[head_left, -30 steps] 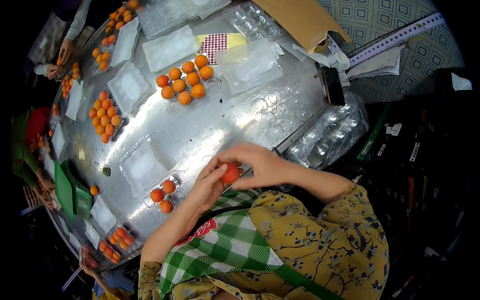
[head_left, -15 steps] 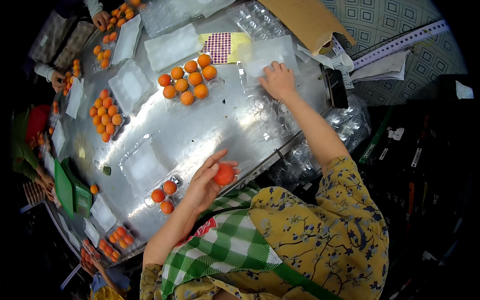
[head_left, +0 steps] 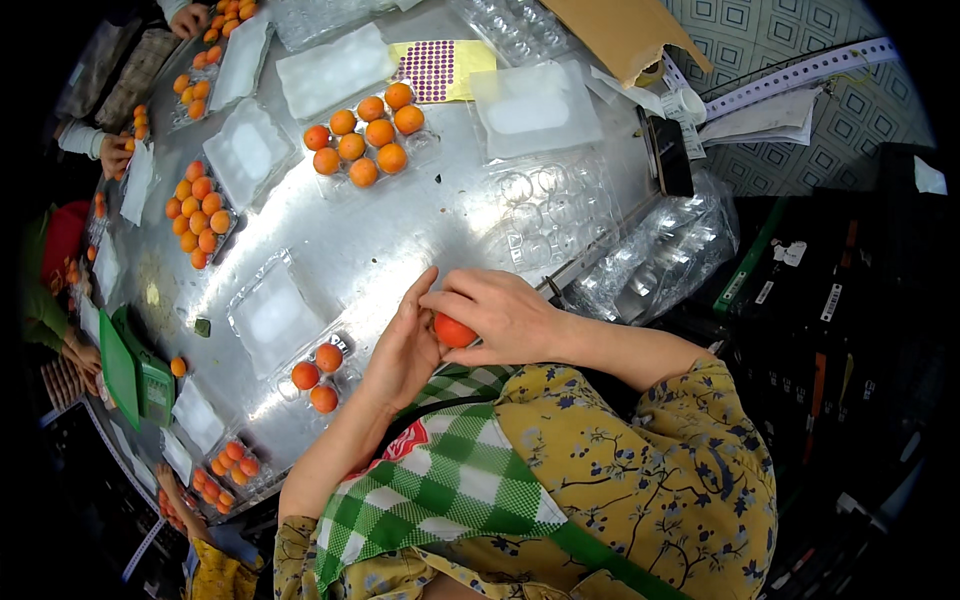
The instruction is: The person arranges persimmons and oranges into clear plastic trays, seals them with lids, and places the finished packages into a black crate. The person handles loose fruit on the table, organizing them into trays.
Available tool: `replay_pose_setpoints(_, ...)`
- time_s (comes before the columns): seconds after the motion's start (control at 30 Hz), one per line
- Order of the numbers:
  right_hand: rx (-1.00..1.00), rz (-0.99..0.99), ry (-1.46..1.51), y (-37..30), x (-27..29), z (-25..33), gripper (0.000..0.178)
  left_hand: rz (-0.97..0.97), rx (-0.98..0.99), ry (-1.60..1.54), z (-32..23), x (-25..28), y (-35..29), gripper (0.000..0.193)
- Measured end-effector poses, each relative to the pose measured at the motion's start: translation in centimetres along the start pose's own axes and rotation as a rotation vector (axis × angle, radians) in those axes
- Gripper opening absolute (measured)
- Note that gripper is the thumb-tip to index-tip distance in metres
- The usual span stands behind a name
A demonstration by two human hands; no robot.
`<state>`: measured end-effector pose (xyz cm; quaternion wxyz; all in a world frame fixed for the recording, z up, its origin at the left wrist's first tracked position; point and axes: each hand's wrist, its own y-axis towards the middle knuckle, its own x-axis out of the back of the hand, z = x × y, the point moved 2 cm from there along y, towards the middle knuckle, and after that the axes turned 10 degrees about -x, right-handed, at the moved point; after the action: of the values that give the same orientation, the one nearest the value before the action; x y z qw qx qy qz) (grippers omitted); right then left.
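A round orange-red fruit (head_left: 455,330) sits between my hands near the table's front edge. My left hand (head_left: 402,345) cups it from the left, its fingers stretched upward along the fruit. Over the top and right side of the fruit, the fingers of my right hand (head_left: 500,315) are curled. To the left, a clear plastic tray holds three fruits, one of them a red-orange fruit (head_left: 329,357). Beyond my right hand lies an empty clear moulded tray (head_left: 545,215), with a white padded sheet (head_left: 535,110) behind it.
A filled tray of orange fruits (head_left: 379,132) stands further back, beside a yellow sticker sheet (head_left: 430,70). Another full tray (head_left: 198,215) lies left. A phone (head_left: 668,158) rests at the right edge, near a cardboard box (head_left: 630,35). Co-workers' hands, one of them a hand (head_left: 115,155), work at the far left.
My right hand has left the white padded sheet at the back right and come to the fruit in my left hand. The sheet now lies flat, uncovered.
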<state>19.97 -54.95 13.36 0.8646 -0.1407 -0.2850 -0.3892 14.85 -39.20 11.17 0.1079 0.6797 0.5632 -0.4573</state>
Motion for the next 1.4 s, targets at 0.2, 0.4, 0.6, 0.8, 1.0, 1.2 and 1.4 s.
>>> replay_pose_setpoints(0.2, -0.218, -0.181, 0.175, -0.9, 2.4, -4.4, 0.044, -0.025, -0.075, 0.064, -0.3, 0.7, -0.6, 0.076)
replay_pose_setpoints(0.4, -0.579, -0.351, 0.504, -3.4, 6.0, -14.5, 0.044, -0.137, -0.145, 0.134, -2.0, 2.3, -2.2, 0.074)
replay_pose_setpoints(0.6, -0.538, -0.413, -0.015, -4.2, 7.3, -15.6, 0.042, -0.192, -0.227, 0.128, -2.7, 4.3, -4.2, 0.071)
replay_pose_setpoints(0.8, -0.401, -0.275, -0.558, -2.7, 6.1, -15.0, 0.039, -0.293, -0.340, 0.109, -3.5, 6.9, -7.7, 0.067)
replay_pose_setpoints(1.0, -0.353, -0.195, -0.644, -2.9, 5.7, -14.7, 0.039, -0.520, -0.490, 0.078, -5.0, 11.9, -13.1, 0.055)
replay_pose_setpoints(1.2, -0.386, -0.147, -0.627, -2.3, 5.1, -14.3, 0.046, -0.968, -0.573, 0.242, -3.6, 16.7, -20.1, 0.043)
replay_pose_setpoints(1.4, -0.380, -0.096, -0.708, -2.1, 5.2, -14.7, 0.049, -1.304, -0.602, 0.566, 0.6, 20.6, -23.3, 0.035)
